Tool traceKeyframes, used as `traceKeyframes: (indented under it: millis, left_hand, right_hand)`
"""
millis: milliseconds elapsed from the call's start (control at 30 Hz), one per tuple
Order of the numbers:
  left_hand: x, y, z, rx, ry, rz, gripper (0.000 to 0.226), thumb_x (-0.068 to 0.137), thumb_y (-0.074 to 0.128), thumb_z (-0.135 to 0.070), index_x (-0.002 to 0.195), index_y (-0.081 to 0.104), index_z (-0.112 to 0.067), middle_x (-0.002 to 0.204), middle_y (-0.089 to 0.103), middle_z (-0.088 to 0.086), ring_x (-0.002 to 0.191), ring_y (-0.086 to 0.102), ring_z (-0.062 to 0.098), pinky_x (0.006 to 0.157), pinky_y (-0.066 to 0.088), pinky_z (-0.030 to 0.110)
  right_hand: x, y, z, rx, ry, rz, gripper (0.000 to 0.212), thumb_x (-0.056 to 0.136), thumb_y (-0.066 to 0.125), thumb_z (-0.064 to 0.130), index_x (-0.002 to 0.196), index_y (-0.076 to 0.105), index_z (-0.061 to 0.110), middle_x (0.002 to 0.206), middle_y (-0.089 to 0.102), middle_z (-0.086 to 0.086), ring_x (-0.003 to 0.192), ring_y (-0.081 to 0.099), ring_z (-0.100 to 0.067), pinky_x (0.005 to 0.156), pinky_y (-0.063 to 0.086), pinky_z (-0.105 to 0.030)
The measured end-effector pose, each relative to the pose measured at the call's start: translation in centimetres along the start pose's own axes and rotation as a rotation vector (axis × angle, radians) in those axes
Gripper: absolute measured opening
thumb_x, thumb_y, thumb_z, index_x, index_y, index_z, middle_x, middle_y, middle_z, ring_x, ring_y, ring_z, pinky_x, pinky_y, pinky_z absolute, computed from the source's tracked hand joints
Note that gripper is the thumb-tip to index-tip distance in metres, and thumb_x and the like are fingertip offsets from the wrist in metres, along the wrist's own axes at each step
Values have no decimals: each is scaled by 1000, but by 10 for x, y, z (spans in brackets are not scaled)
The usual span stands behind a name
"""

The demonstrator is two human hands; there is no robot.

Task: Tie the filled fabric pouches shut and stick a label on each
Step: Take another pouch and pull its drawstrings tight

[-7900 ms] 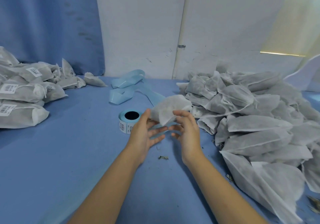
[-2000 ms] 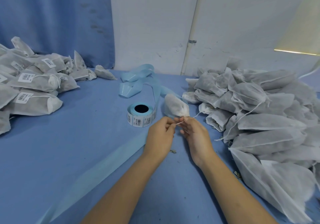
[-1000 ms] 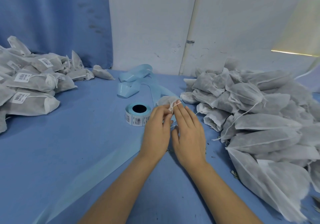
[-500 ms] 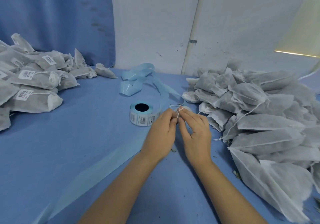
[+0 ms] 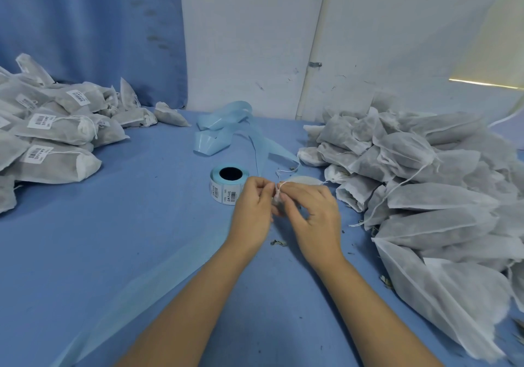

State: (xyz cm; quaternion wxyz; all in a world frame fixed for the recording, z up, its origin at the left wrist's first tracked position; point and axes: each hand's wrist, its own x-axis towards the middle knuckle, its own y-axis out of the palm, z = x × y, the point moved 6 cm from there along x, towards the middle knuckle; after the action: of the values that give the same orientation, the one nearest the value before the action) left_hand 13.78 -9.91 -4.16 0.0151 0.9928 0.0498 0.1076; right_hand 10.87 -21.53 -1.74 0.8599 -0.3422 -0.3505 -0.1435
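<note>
Step in hand: tying. Pouch (image 5: 304,181) lies on the bench (image 5: 136,230) just beyond the fingers (image 5: 266,190). Left hand (image 5: 252,209) and right hand (image 5: 313,212) each pinch its string (image 5: 288,171). Next, likely: cinch the knot, then peel a label from the roll (image 5: 228,188) just left of the fingers.

Small hand-packing workshop; blue-covered worktable (image 5: 113,239) against a scuffed white wall (image 5: 249,40); heap of filled fabric pouches (image 5: 425,182) on the right; barcoded pile (image 5: 54,137) on the left; roll of barcode labels (image 5: 228,185) between them; spent backing strip (image 5: 221,128) behind it.
</note>
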Motion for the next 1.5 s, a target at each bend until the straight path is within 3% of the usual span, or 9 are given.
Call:
traceKeyframes:
  millis: [100, 267, 400, 533, 767, 967, 1133, 1300, 1500]
  left_hand:
    - [4, -7, 0, -4, -10, -11, 12, 98, 51, -14, 87, 55, -11, 62, 56, -3, 42, 49, 2, 46, 37, 12]
    - [9, -17, 8, -31, -135, 20, 13, 89, 66, -19, 76, 68, -16, 44, 48, -12, 41, 40, 2, 44, 34, 10]
    - [9, -17, 9, -23, -181, 88, 13, 86, 69, -18, 73, 69, -15, 58, 50, 0, 43, 37, 4, 44, 33, 13]
    - [14, -20, -3, 207, -84, 176, 11, 85, 70, -14, 75, 68, -17, 58, 57, -12, 43, 44, -5, 49, 34, 6]
    - [17, -17, -22, 470, 69, 189, 14, 85, 67, -13, 73, 69, -20, 61, 62, -11, 53, 53, -5, 54, 38, 4]
    - [17, -20, -20, 288, 34, 152, 15, 85, 68, -8, 72, 68, -16, 48, 57, -15, 43, 49, -6, 49, 34, 4]
    - [19, -18, -18, 86, -30, 111, 18, 85, 68, -7, 71, 68, -18, 52, 62, -13, 46, 51, -1, 51, 42, 11]
    - [18, -16, -16, 80, -38, 99, 15, 86, 67, -9, 74, 68, -17, 57, 62, -10, 51, 54, -2, 55, 42, 12]
    - [19, -38, -14, 468, 49, -131, 13, 92, 54, -13, 97, 66, -16, 87, 61, -6, 76, 54, 3, 65, 38, 6]
  right_hand:
    - [0, 3, 1, 25, -6, 33, 19, 91, 57, 26, 98, 74, 23, 105, 69, 15, 96, 58, -14, 85, 43, -42]
    - [2, 6, -7, 190, 64, 118, 20, 92, 52, 28, 88, 70, 22, 92, 67, 18, 93, 52, -8, 89, 40, -38]
    - [1, 8, -11, 202, 97, 169, 24, 90, 50, 31, 82, 69, 18, 84, 64, 16, 87, 46, -6, 85, 38, -31]
    - [2, 9, -9, 84, 43, 250, 22, 91, 49, 34, 78, 64, 24, 80, 62, 16, 85, 44, -3, 85, 34, -29]
    - [-11, 33, 12, -272, -169, 434, 23, 93, 49, 23, 95, 71, 18, 95, 70, 8, 100, 51, -13, 90, 31, -28]
    - [-8, 32, 3, -185, 66, 443, 24, 99, 46, 20, 111, 66, 24, 84, 49, 28, 105, 35, -8, 92, 23, -30]
    - [-9, 40, 4, -79, 158, 493, 28, 102, 42, 19, 118, 65, 24, 113, 56, 24, 109, 28, -5, 91, 18, -29]
    - [-9, 35, -4, 25, 252, 454, 27, 102, 44, 20, 116, 65, 28, 110, 51, 29, 115, 34, -7, 105, 22, -32]
    - [-7, 35, -10, 48, 275, 348, 32, 102, 44, 19, 129, 60, 25, 137, 53, 16, 129, 40, -15, 112, 25, -37]
